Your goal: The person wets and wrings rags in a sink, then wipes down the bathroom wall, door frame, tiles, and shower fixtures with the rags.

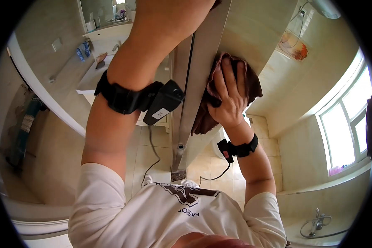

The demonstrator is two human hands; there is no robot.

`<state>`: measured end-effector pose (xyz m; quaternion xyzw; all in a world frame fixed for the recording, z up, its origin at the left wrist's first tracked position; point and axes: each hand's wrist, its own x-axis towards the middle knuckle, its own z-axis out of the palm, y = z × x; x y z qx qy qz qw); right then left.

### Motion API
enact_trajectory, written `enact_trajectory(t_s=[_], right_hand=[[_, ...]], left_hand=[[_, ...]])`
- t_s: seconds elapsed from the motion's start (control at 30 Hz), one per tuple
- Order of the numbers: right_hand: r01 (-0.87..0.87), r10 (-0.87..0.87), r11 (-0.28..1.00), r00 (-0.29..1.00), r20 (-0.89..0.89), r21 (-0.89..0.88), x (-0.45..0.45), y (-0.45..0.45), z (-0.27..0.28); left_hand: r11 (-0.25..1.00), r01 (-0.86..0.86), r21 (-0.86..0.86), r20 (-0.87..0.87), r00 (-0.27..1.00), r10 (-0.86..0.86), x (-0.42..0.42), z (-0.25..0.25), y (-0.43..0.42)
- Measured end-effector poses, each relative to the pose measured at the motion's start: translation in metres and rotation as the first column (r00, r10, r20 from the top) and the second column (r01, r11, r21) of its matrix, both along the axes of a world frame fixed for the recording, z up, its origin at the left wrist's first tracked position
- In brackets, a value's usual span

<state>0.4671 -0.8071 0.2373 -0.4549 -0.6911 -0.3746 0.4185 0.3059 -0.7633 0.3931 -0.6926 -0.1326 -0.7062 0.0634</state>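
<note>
My right hand [230,97] presses a dark brown cloth [254,84] against a pale, upright panel [246,31] beside a metal-coloured frame [208,45]. Its fingers are stretched over the cloth, and folds of it hang below the thumb towards the frame. My left arm [153,45] reaches up past the top edge of the view, so the left hand is hidden. Each arm wears a black strap with a small boxed device, the left device [164,102] and the right device [226,151], both trailing a cable.
Left of the frame stand a white washbasin [87,80] with a tap and a mirror [107,12]. On the right are a bright window [343,132] and a shower mixer with hose [318,223]. Floor tiles [211,167] show below.
</note>
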Motion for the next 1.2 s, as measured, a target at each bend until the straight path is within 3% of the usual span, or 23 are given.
enact_trajectory(t_s=[0.07,0.1,0.13,0.2,0.3,0.4,0.43,0.53,0.6,0.67,0.73,0.77,0.8,0.83,0.87,0.9,0.93,1.0,1.07,1.1,1.13,1.17,1.2], right_hand=[[-0.020,0.019,1.000,0.999,0.030,0.023,0.010,0.006,-0.009],[-0.172,0.174,0.983,0.984,-0.034,0.068,0.014,0.010,-0.016],[-0.314,0.326,0.941,0.941,-0.090,0.126,0.015,0.013,-0.019],[-0.421,0.457,0.886,0.861,-0.221,0.194,0.008,0.014,-0.025],[-0.496,0.528,0.845,0.833,-0.165,0.201,0.005,0.019,0.012],[-0.181,0.122,0.873,0.980,0.155,0.454,-0.010,0.030,0.080],[-0.128,0.027,0.854,0.979,0.202,0.505,-0.015,0.031,0.092],[-0.269,0.293,0.875,0.956,0.003,0.402,-0.042,0.030,0.112],[-0.361,0.433,0.862,0.890,-0.144,0.356,-0.057,0.034,0.120],[-0.283,0.349,0.879,0.930,-0.112,0.385,-0.060,0.037,0.098],[-0.226,0.275,0.908,0.956,-0.096,0.352,-0.058,0.034,0.051],[-0.371,0.408,0.894,0.906,-0.115,0.251,-0.053,0.035,0.014],[-0.371,0.398,0.906,0.911,-0.109,0.205,-0.050,0.029,-0.005],[-0.370,0.388,0.915,0.916,-0.103,0.159,-0.048,0.023,-0.024],[-0.422,0.432,0.902,0.881,-0.191,0.094,-0.042,0.018,-0.043],[-0.462,0.463,0.885,0.857,-0.225,0.061,-0.037,0.009,-0.054],[-0.444,0.447,0.893,0.863,-0.235,0.069,-0.030,-0.002,-0.060],[-0.547,0.411,0.805,0.794,-0.447,-0.232,-0.013,-0.029,-0.071],[-0.795,0.071,0.581,0.261,-0.963,-0.173,0.001,-0.062,-0.084],[-0.830,0.278,0.557,0.199,-0.940,-0.011,0.018,-0.064,-0.096],[-0.849,0.468,0.508,0.133,-0.874,0.142,0.035,-0.061,-0.109],[-0.765,0.306,0.533,-0.224,-0.925,0.362,0.037,-0.069,-0.111],[-0.599,0.154,0.594,-0.569,-0.807,0.536,0.040,-0.078,-0.113]], left_hand=[[0.995,0.066,0.073,0.070,0.995,-0.071,0.006,0.002,0.012],[0.978,0.183,-0.104,0.054,0.982,-0.178,0.004,-0.011,0.007],[0.979,0.174,-0.102,0.053,0.984,-0.170,0.002,-0.026,0.006],[0.977,0.190,-0.094,0.055,0.981,-0.186,0.000,-0.061,0.006],[0.926,0.334,-0.175,0.039,0.942,-0.333,-0.004,-0.122,0.009],[0.906,0.320,-0.277,0.004,0.943,-0.332,-0.012,-0.177,0.001],[0.925,0.276,-0.261,0.003,0.959,-0.285,-0.012,-0.193,0.000],[0.954,0.191,-0.231,0.022,0.981,-0.191,-0.013,-0.218,-0.011],[0.932,-0.227,-0.283,-0.319,0.938,0.132,-0.026,-0.218,-0.032],[0.872,-0.414,-0.263,-0.474,0.842,0.258,-0.024,-0.214,-0.032],[0.950,-0.016,-0.312,-0.209,0.977,-0.053,-0.012,-0.203,-0.005],[0.946,0.096,-0.308,-0.147,0.978,-0.147,-0.007,-0.202,-0.006],[0.933,0.206,-0.296,-0.087,0.967,-0.241,-0.003,-0.200,-0.006],[0.802,0.395,-0.448,0.091,0.913,-0.398,0.001,-0.203,-0.014],[0.529,0.632,-0.566,0.326,0.762,-0.560,0.004,-0.206,-0.015],[0.213,0.810,-0.547,0.609,0.559,-0.563,0.006,-0.209,-0.017],[0.198,0.807,-0.557,0.601,0.556,-0.574,0.004,-0.217,-0.017],[0.651,0.551,-0.522,0.066,0.788,-0.613,-0.007,-0.239,-0.015],[0.666,0.392,-0.634,-0.015,0.855,-0.518,-0.023,-0.272,-0.017],[0.572,0.315,-0.757,0.020,0.886,-0.462,-0.037,-0.301,-0.019],[0.576,0.304,-0.759,-0.015,0.876,-0.482,-0.051,-0.321,-0.009],[0.518,0.279,-0.808,-0.005,0.878,-0.479,-0.057,-0.296,-0.025],[0.322,0.349,-0.880,0.175,0.869,-0.463,-0.066,-0.283,-0.035]])
